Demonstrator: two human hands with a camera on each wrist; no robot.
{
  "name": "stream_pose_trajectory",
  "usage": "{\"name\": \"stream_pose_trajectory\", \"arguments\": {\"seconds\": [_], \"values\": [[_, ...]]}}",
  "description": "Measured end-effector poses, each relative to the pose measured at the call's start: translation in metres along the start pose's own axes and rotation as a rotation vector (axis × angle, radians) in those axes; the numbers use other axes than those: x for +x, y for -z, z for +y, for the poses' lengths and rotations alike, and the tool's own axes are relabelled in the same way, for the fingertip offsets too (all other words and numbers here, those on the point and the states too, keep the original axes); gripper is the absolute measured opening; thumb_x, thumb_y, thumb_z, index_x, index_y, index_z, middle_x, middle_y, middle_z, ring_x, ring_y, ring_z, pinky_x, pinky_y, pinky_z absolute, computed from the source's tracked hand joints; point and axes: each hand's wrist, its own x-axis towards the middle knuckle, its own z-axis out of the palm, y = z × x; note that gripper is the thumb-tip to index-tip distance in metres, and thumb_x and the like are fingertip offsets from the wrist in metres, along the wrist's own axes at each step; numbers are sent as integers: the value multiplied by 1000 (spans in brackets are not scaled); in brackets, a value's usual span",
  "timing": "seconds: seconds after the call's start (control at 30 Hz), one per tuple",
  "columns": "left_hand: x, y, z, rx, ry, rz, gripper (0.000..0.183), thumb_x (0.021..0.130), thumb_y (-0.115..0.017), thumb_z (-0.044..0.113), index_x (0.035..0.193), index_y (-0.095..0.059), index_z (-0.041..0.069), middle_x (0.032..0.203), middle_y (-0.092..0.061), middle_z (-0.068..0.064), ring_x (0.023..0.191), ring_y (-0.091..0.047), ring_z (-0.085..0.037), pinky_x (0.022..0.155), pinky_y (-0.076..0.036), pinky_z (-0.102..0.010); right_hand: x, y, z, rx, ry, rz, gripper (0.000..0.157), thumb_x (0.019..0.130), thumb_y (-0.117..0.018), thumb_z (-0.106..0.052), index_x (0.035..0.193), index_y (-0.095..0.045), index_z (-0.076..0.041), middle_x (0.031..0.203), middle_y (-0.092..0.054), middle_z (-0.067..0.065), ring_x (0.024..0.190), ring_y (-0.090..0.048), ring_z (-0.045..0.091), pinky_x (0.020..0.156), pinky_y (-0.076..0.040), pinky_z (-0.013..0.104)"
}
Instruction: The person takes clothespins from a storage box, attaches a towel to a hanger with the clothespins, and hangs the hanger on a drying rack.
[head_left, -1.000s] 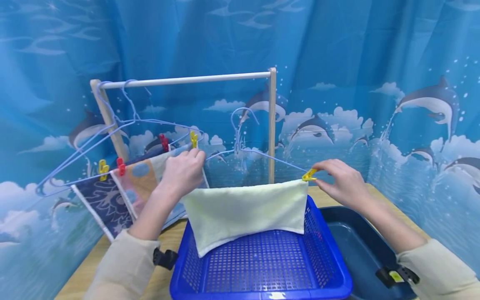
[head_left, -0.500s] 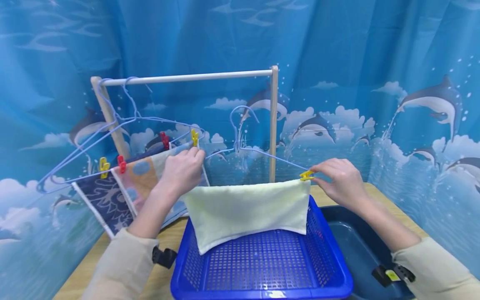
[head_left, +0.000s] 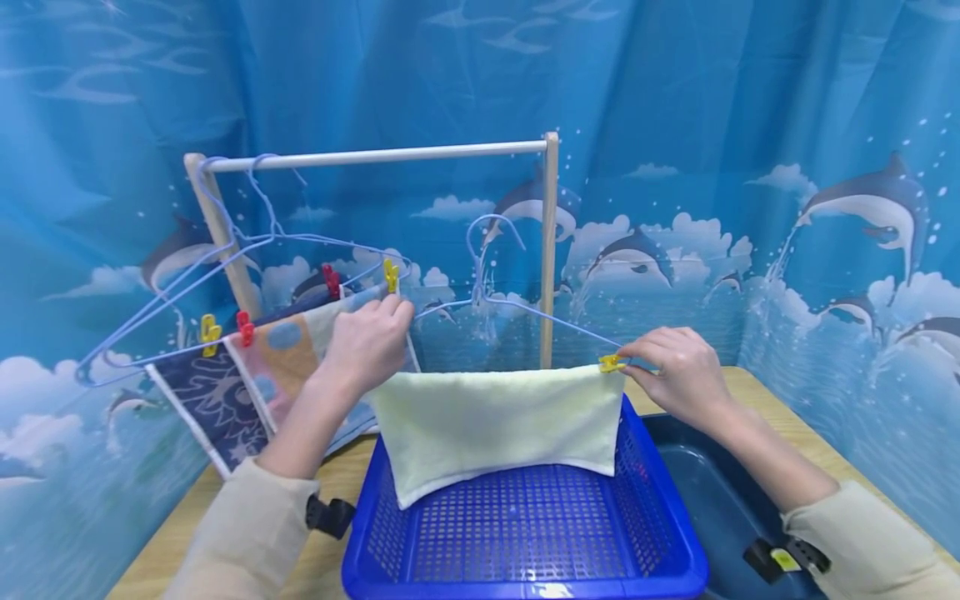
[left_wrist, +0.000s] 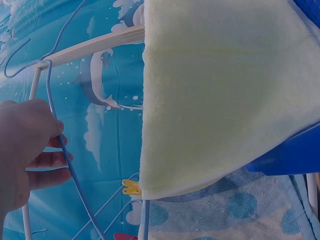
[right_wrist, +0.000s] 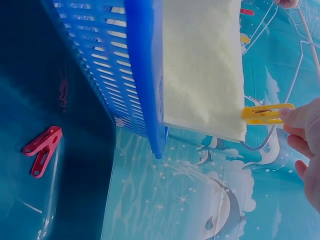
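Observation:
A pale yellow towel (head_left: 502, 425) hangs over the lower bar of a light blue wire hanger (head_left: 551, 317). My left hand (head_left: 367, 346) holds the hanger at its left side; in the left wrist view, the fingers of that left hand (left_wrist: 35, 145) curl about the wire. At the opposite end, my right hand (head_left: 682, 367) pinches a yellow clothespin (head_left: 611, 363) between thumb and fingers. In the right wrist view, the clothespin (right_wrist: 267, 114) sits at the towel's upper corner, its tail ends under the thumb.
A blue perforated basket (head_left: 525, 592) stands below the towel. Right of it is a dark blue tub (head_left: 693, 467) with a red clothespin (right_wrist: 42, 150) inside. At left, a rack (head_left: 375, 156) bears two hangers with patterned towels (head_left: 281, 350) and red and yellow clothespins.
My right hand and the yellow clothespin have come slightly down and left, and the clothespin now lies flatter over the towel's corner. The hanger's hook has shifted slightly right. My left hand stays nearly still.

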Motion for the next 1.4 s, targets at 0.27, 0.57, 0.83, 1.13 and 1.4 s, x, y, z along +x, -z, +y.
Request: {"name": "stream_pose_trajectory", "arguments": {"seconds": [0.27, 0.57, 0.83, 1.13, 1.4], "values": [[-1, 0, 1, 22, -31, 32, 16, 79, -61, 0, 94, -59, 4, 88, -60, -10, 67, -56, -22, 49, -47, -27, -2, -1, 1, -9, -10, -8, 24, 56, -83, -1, 76, -72, -8, 72, -67, 4, 67, -62, 21, 65, -47, 43], [-3, -5, 1, 64, -91, 103, 16, 77, -60, -3, 92, -59, 3, 84, -58, -10, 64, -56, -22, 45, -44, -25, 2, -2, 1, -14, -50, -64, 21, 58, -83, -3, 76, -73, -10, 71, -68, 2, 67, -62, 20, 61, -48, 41], [-2, -10, 4, 92, -129, 192, 9, 81, -57, -3, 88, -58, 2, 81, -57, -11, 64, -56, -22, 44, -43, -24, 4, 1, -2, -49, -121, -133, 19, 60, -82, -5, 76, -74, -11, 72, -68, 3, 65, -63, 21, 52, -48, 38], [-2, -11, 5, 109, -117, 263, 8, 82, -55, -4, 88, -57, 1, 79, -57, -12, 62, -55, -23, 43, -43, -24, 11, 5, -6, -54, -191, -178, 17, 63, -81, -4, 76, -74, -12, 72, -68, 2, 66, -63, 21, 47, -46, 35], [-1, -10, 3, 125, -102, 282, 8, 81, -57, -4, 88, -58, 0, 79, -58, -12, 62, -57, -24, 44, -45, -26, 14, 4, -6, -54, -191, -192, 17, 63, -81, -4, 78, -74, -10, 74, -68, 3, 68, -63, 22, 48, -47, 35]]}}
